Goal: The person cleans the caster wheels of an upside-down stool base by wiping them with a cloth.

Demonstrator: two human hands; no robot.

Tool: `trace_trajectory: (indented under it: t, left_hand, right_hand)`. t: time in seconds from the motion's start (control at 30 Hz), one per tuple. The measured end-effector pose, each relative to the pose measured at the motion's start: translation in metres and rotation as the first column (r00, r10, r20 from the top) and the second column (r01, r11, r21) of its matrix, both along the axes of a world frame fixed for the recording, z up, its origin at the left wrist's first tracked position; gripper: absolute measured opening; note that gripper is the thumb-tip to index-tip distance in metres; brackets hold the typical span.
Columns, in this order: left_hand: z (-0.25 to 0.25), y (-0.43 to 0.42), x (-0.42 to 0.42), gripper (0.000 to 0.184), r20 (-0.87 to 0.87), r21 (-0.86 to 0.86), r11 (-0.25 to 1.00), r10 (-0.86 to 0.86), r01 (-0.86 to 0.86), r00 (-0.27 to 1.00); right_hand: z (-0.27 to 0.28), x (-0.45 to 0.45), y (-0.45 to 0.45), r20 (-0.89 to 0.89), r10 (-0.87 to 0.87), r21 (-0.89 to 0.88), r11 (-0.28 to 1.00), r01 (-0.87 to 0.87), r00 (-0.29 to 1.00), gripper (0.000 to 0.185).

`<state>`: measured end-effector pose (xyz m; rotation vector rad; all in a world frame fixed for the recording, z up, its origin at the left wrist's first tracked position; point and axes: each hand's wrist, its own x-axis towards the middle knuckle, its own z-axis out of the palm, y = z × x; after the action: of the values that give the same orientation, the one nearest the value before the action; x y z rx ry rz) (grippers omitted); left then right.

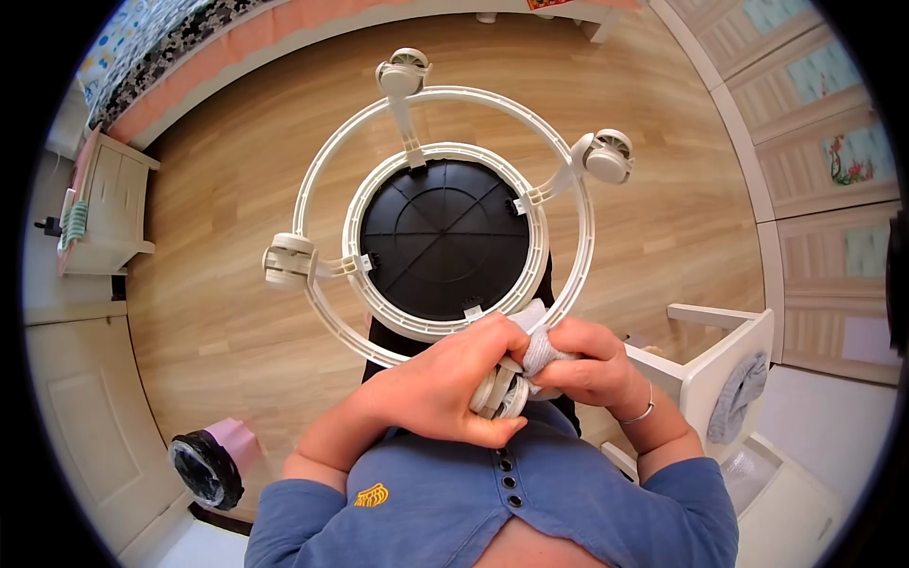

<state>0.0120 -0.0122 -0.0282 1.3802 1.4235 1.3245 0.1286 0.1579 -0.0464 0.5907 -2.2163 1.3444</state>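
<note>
White wheeled frame over wood floor.
Left hand grips nearest caster; right hand pinches pale cloth beside it.

Wood-look floor; cream nightstand left; pale panels right.

The round wheeled frame is off-white, and its casters match, with dark grey showing between their wheels. The disc at the frame's centre is black, with lines radiating in the same black. At the frame's near edge, the ribbed cloth is pale grey. On this side of the frame, the shirt is dusty blue with dark buttons and a golden-yellow emblem. Beneath the frame, the floor is tan with streaky wood grain. Left of the frame, the bin is pink, its liner black. Right of it, the wardrobe doors are cream with pale-blue panels.
</note>
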Motion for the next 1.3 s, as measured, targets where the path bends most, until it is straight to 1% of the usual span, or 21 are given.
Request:
trace_trajectory:
  t: [0.03,0.1,0.17,0.3,0.37,0.4,0.47,0.5,0.53,0.6,0.63,0.7,0.77,0.83,0.97,1.0,1.07,1.1,1.2,1.27,1.3]
  left_hand:
    - [0.000,0.000,0.000,0.055,0.000,-0.001,1.000,0.002,-0.002,1.000]
    - [-0.001,0.001,-0.001,0.056,-0.007,0.045,0.999,0.019,-0.019,1.000]
    - [-0.001,0.000,-0.001,0.056,-0.005,0.027,1.000,0.014,-0.014,1.000]
    - [-0.004,0.001,0.002,0.057,0.001,0.010,1.000,0.000,0.000,1.000]
    - [-0.003,0.001,0.002,0.056,0.007,0.005,1.000,0.012,-0.012,1.000]
    - [-0.002,0.001,0.002,0.057,0.013,-0.003,1.000,0.027,-0.027,1.000]
    - [0.002,-0.002,0.005,0.058,0.037,0.003,0.998,0.070,-0.070,0.997]
    - [0.004,-0.003,0.005,0.059,0.061,0.007,0.994,0.109,-0.110,0.992]
    - [0.004,-0.003,0.004,0.059,0.057,0.009,0.994,0.106,-0.107,0.993]
    - [0.005,-0.004,0.001,0.060,-0.111,0.231,0.963,0.167,-0.138,0.980]
    - [0.005,-0.007,0.003,0.057,-0.133,0.257,0.953,0.199,-0.160,0.971]
    - [0.008,-0.008,0.004,0.054,-0.170,0.255,0.952,0.215,-0.168,0.962]
    - [0.010,-0.008,0.004,0.052,-0.207,0.255,0.950,0.238,-0.182,0.949]
    - [0.012,-0.008,0.004,0.049,-0.242,0.212,0.965,0.206,-0.156,0.948]
    - [0.013,-0.006,-0.002,0.053,-0.315,0.195,0.973,0.182,-0.125,0.931]
    - [0.013,-0.006,-0.003,0.053,-0.314,0.196,0.972,0.185,-0.127,0.931]
    - [0.011,-0.005,-0.005,0.054,-0.293,0.164,0.984,0.108,-0.062,0.950]
    - [0.010,-0.004,-0.006,0.054,-0.292,0.165,0.984,0.109,-0.062,0.950]
    - [0.005,-0.002,-0.007,0.052,-0.240,0.214,0.976,0.087,-0.035,0.967]
    - [0.004,0.000,-0.007,0.045,-0.163,0.231,0.973,0.047,-0.008,0.986]
    - [0.004,0.000,-0.007,0.045,-0.161,0.232,0.973,0.048,-0.009,0.986]
  right_hand:
    - [0.006,-0.001,-0.003,-0.013,-0.049,-0.003,0.999,0.049,0.999,0.024]
    - [0.016,-0.001,-0.008,-0.012,-0.018,0.012,1.000,0.018,1.000,0.023]
    - [0.026,-0.002,-0.015,0.011,0.010,0.013,1.000,-0.010,1.000,0.021]
    - [0.014,-0.002,-0.006,-0.026,0.033,0.049,0.998,-0.031,0.999,0.022]
    - [0.011,0.000,-0.001,0.047,-0.072,0.066,0.995,0.069,0.996,0.020]
    - [0.012,0.001,0.000,0.044,-0.070,0.070,0.995,0.067,0.997,0.020]
    - [0.014,0.008,-0.002,0.201,-0.106,-0.001,0.994,0.108,0.974,0.016]
    - [0.017,0.008,-0.003,0.286,-0.131,-0.083,0.984,0.160,0.949,0.012]
    - [0.020,0.009,-0.005,0.282,-0.134,-0.082,0.983,0.163,0.950,0.012]
    - [0.027,0.012,-0.008,0.490,-0.135,-0.166,0.955,0.244,0.861,0.012]
    - [0.029,0.014,-0.011,0.488,-0.138,-0.166,0.955,0.247,0.862,0.012]
    - [0.033,0.015,-0.018,0.513,-0.033,-0.226,0.959,0.172,0.858,0.011]
    - [0.032,0.016,-0.018,0.508,-0.029,-0.234,0.957,0.170,0.861,0.011]
    - [0.031,0.016,-0.019,0.504,-0.017,-0.244,0.956,0.162,0.863,0.011]
    - [0.029,0.018,-0.023,0.417,-0.068,-0.186,0.970,0.158,0.907,0.012]
    - [0.029,0.018,-0.023,0.385,-0.084,-0.167,0.973,0.159,0.919,0.013]
    - [0.028,0.017,-0.023,0.365,-0.082,-0.162,0.975,0.150,0.927,0.013]
    - [0.028,0.017,-0.023,0.343,-0.082,-0.158,0.977,0.144,0.936,0.014]
    - [0.027,0.016,-0.024,0.317,-0.079,-0.160,0.978,0.135,0.945,0.015]
    - [0.027,0.017,-0.023,0.316,-0.088,-0.136,0.981,0.137,0.945,0.016]
    - [0.028,0.018,-0.022,0.312,-0.100,-0.112,0.984,0.141,0.945,0.017]
